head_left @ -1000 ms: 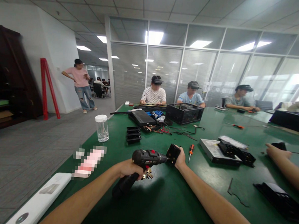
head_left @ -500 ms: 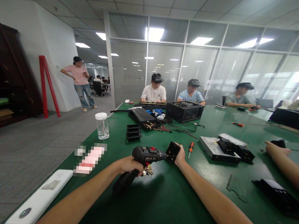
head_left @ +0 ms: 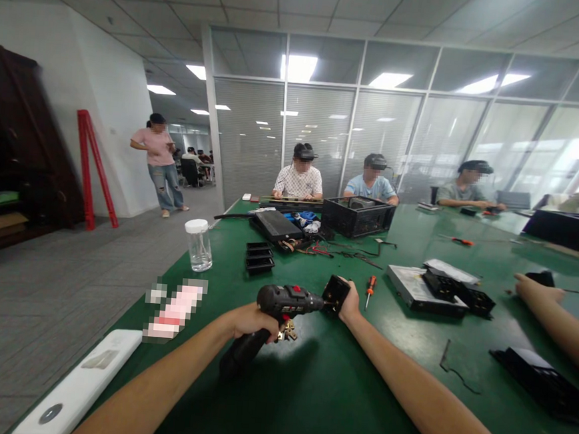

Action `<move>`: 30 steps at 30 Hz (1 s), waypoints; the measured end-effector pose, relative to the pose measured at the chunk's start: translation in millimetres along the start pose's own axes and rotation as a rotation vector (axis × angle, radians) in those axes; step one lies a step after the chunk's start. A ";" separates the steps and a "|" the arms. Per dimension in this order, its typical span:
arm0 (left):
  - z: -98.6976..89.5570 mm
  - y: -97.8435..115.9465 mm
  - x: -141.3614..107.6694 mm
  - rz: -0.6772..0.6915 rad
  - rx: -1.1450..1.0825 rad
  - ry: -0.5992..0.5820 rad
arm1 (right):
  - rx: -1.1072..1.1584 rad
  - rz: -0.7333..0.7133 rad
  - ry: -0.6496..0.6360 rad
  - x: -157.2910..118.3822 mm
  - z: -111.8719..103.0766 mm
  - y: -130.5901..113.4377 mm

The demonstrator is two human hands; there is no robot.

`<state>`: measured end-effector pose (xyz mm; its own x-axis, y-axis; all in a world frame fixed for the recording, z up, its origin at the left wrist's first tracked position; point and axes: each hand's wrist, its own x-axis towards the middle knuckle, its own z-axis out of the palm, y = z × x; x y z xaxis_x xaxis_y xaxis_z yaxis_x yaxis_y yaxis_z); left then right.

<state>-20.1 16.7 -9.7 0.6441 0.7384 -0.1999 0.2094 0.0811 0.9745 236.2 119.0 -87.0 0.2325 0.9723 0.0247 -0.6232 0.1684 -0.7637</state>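
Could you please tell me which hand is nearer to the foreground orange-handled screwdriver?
Right: the right hand, holding the black part, is just left of the screwdriver; the left hand, gripping the drill, is farther left.

Black-red drill (head_left: 287,300); green table (head_left: 315,399); metal pieces (head_left: 289,331) apparently brassy.

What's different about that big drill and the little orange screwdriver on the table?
The drill is bigger and chunkier; the screwdriver is small and slim. The drill is mostly black with red bits; the screwdriver has orange on its handle. The drill is held in the left hand, while the screwdriver lies on the green table. Both have a handle to grip.
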 end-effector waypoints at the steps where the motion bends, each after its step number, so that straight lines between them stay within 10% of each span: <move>1: 0.0 0.4 -0.2 -0.001 0.003 -0.003 | -0.003 -0.003 -0.002 0.5 -0.5 0.3; 30: 0.3 -1.8 1.0 -0.006 -0.027 -0.021 | -0.009 0.016 0.003 8.6 -7.5 8.2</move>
<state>-19.6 17.1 -11.7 0.6581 0.7239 -0.2071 0.1934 0.1033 0.9757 238.6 127.5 -97.9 0.2249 0.9743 0.0104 -0.6198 0.1513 -0.7701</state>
